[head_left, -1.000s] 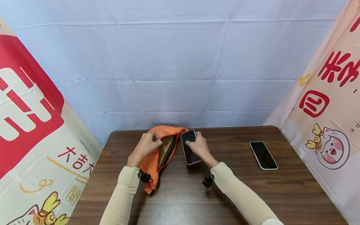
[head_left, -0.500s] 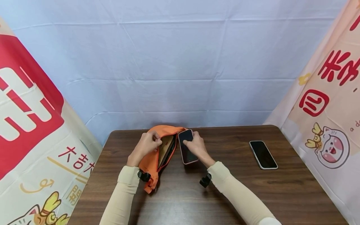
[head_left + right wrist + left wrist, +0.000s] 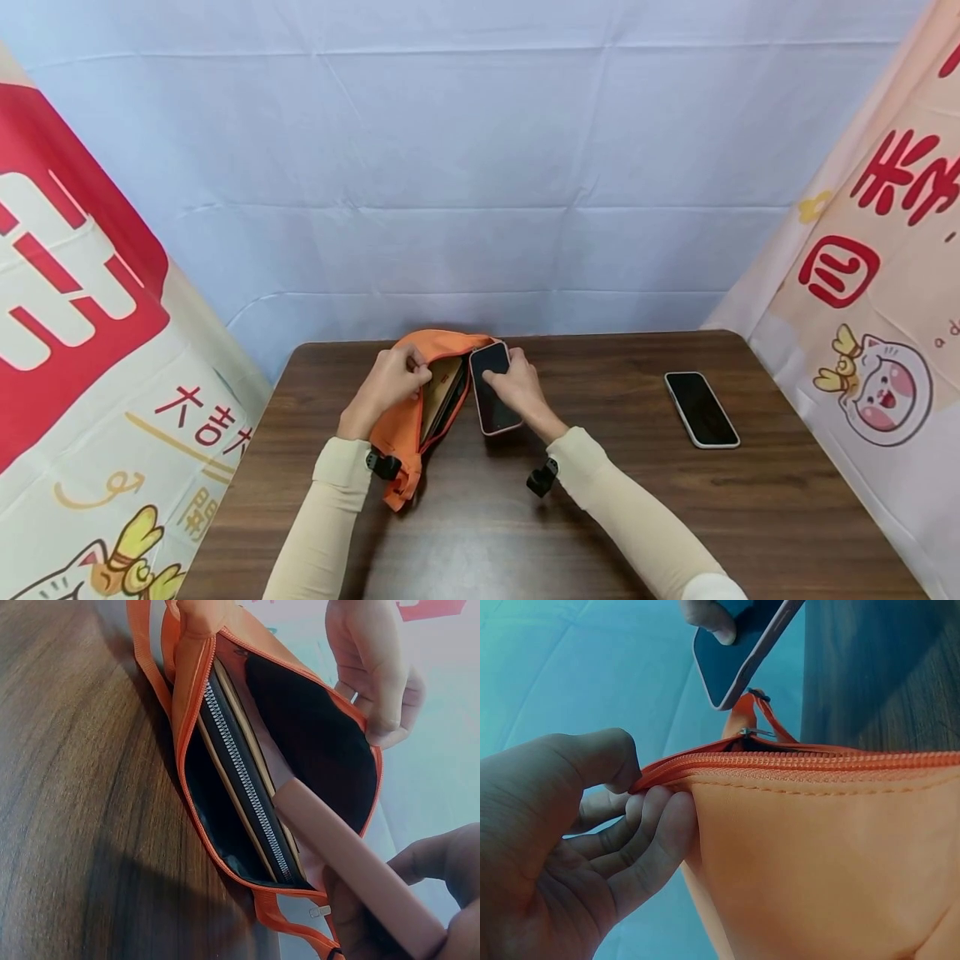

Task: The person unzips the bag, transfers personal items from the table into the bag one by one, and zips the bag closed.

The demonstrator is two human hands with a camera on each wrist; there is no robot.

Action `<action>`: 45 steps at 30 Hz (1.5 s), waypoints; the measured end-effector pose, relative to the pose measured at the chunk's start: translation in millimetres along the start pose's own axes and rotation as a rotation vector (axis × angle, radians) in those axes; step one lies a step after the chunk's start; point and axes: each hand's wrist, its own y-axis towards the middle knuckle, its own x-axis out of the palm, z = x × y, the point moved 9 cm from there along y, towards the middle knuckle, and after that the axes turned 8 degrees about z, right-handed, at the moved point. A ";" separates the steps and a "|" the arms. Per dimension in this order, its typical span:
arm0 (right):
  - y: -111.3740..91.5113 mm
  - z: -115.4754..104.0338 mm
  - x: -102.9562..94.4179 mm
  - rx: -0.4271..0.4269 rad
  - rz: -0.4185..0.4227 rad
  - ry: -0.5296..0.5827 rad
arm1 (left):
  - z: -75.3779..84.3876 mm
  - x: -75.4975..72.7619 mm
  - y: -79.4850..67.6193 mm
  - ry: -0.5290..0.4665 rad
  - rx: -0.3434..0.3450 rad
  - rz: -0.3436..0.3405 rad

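An orange zip bag (image 3: 401, 429) lies at the left of the table with its mouth unzipped. My left hand (image 3: 392, 383) pinches the zipper edge between thumb and fingers, as the left wrist view shows close up. Inside the bag, the right wrist view shows a black wallet with a silver zipper (image 3: 238, 761) and tan edges. My right hand (image 3: 519, 387) grips a phone in a pink case (image 3: 492, 400), thumb across its dark screen. That phone is tilted and held beside the bag's opening; in the right wrist view its end overlaps the mouth.
A second phone, in a pale case (image 3: 702, 410), lies screen up on the right of the wooden table (image 3: 600, 517). A pale cloth (image 3: 480, 167) hangs behind the table's far edge. Printed cloths (image 3: 870, 350) hang at both sides.
My right hand has moved a little left with the phone, bringing it closer to the bag's opening. The left hand keeps its pinch on the bag's edge.
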 end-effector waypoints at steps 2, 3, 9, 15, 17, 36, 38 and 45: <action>0.4 0.1 0.6 -0.002 0.001 0.004 | 0.0 0.1 0.2 -0.001 0.003 0.000; 0.6 0.3 1.2 -0.001 0.001 0.007 | -0.1 0.0 0.3 -0.001 0.004 0.002; -0.8 -0.5 3.8 0.010 0.002 0.021 | -0.4 0.0 0.7 0.002 0.007 0.008; -1.7 0.4 8.7 0.017 -0.010 0.047 | -1.2 1.2 0.4 0.004 0.007 0.009; -1.4 0.4 10.5 0.015 -0.012 0.052 | -1.3 1.3 0.2 0.003 0.007 0.009; -1.8 -2.4 22.6 0.010 -0.018 0.044 | -2.3 1.5 1.0 0.002 0.007 0.008; -1.9 -2.2 24.0 0.011 -0.023 0.048 | -2.7 1.6 1.1 0.000 0.004 0.009; -1.3 -1.9 29.4 0.015 -0.029 0.053 | -3.7 2.1 1.4 -0.005 -0.011 0.006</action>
